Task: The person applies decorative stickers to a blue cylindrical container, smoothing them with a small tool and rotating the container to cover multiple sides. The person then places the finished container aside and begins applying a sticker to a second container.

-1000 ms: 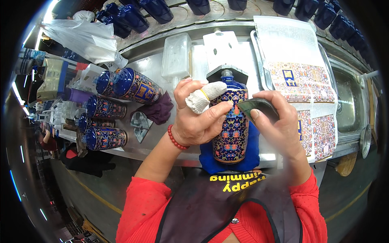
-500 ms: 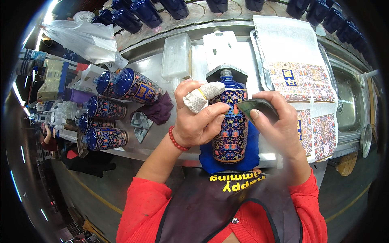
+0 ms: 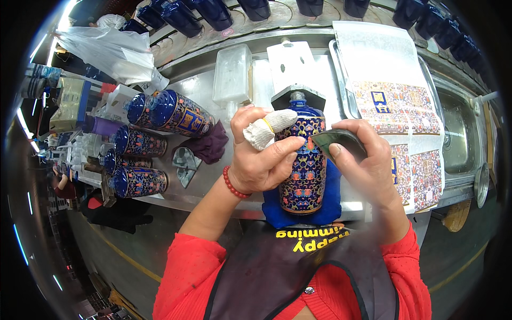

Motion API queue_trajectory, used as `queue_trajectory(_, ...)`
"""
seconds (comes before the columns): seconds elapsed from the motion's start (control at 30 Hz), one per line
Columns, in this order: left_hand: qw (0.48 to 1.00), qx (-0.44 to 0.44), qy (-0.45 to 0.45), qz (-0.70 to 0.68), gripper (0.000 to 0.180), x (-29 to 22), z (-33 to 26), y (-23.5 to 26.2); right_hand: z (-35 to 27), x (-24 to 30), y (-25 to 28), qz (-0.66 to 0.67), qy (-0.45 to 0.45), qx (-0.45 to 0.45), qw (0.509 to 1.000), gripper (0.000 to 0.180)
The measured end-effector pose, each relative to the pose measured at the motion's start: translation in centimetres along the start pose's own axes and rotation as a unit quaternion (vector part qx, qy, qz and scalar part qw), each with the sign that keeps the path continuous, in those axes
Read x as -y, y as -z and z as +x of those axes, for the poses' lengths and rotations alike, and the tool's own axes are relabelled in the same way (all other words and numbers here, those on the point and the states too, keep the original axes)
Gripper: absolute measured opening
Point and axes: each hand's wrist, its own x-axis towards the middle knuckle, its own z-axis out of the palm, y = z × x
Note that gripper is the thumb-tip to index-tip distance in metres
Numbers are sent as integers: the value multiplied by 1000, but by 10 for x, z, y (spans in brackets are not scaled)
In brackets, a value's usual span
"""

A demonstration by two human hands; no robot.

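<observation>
At the near edge of the steel workbench [image 3: 213, 90], I am steadying a blue patterned bottle [image 3: 305, 170] that is lying neck-away on a blue cloth pad [image 3: 330, 205]. My left hand [image 3: 261, 160] is gripping the bottle's left flank, thumb pressing across the decorated front, with a white cloth cot covering the forefinger [image 3: 266, 130] that is pointing toward the neck. My right hand [image 3: 368, 160] is pinching a dark curved scraper [image 3: 338, 141] between thumb and fingers, its edge touching the bottle's right shoulder. Just left of my left hand, a dark purple rag [image 3: 208, 144] is lying on the bench, and beyond it, toward the left edge, several finished patterned bottles [image 3: 181, 114] are lying on their sides. To the right, a tray of decal sheets [image 3: 394, 101] is running toward the far edge. Farther back, a clear plastic box [image 3: 232, 80] is sitting beside a white holder [image 3: 290, 66], and plain dark blue bottles [image 3: 213, 10] are lining the far edge.
</observation>
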Motion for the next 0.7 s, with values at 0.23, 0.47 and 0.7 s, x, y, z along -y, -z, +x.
queue_trajectory(0.23, 999, -14, 28, -9, 27, -3, 1, -1, 1, 0, 0, 2, 6, -2, 1000, 28)
queue_trajectory(0.47, 997, -24, 58, -34, 40, -9, -17, -6, -4, -7, 2, -32, 16, -10, 999, 26)
queue_trajectory(0.7, 995, -21, 87, -41, 54, -40, -55, -13, -15, -15, -10, -142, 272, -6, 952, 36)
